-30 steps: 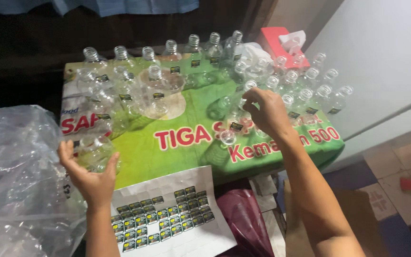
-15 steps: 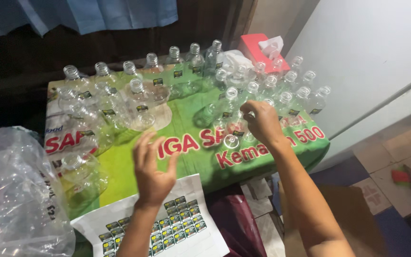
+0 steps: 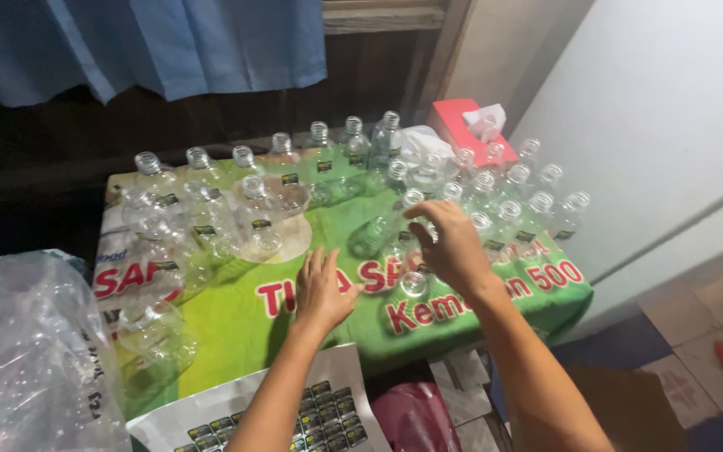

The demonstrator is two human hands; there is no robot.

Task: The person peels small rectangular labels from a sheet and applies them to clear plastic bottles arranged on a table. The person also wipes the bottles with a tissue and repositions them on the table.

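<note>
Clear, uncapped plastic bottles on a green printed cloth.
Your right hand grasps one at 1 o'clock; your left hand lies open, flat on the cloth.

A makeshift home packing corner is suggested rather than a shop or factory. A low worktop covered with a green printed plastic banner is crowded with many small clear plastic bottles without caps, and a white sheet of small dark sticker labels and a large clear plastic bag are kept beside it. Domestic surroundings are shown by a blue fabric curtain, a red tissue box and a plain white wall.
</note>
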